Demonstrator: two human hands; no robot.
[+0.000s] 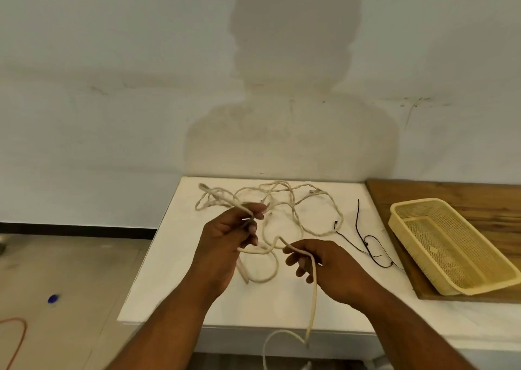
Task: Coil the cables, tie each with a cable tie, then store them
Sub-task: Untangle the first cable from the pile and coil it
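Observation:
A long cream cable [313, 290] runs through both my hands above the white table [169, 257]. My left hand [225, 240] is closed on one stretch of it, with a loop hanging below. My right hand [324, 265] pinches another stretch, and from there the cable drops over the table's front edge. A tangle of cream cable [296, 200] lies at the back of the table; whether it is the same cable I cannot tell. Thin black cable ties [366, 242] lie to the right of the tangle.
A yellow plastic basket [451, 245] rests tilted on a wooden board [451, 194] at the right. The wall stands right behind the table. On the floor at left lie a blue object [53, 298] and an orange cord [17, 338].

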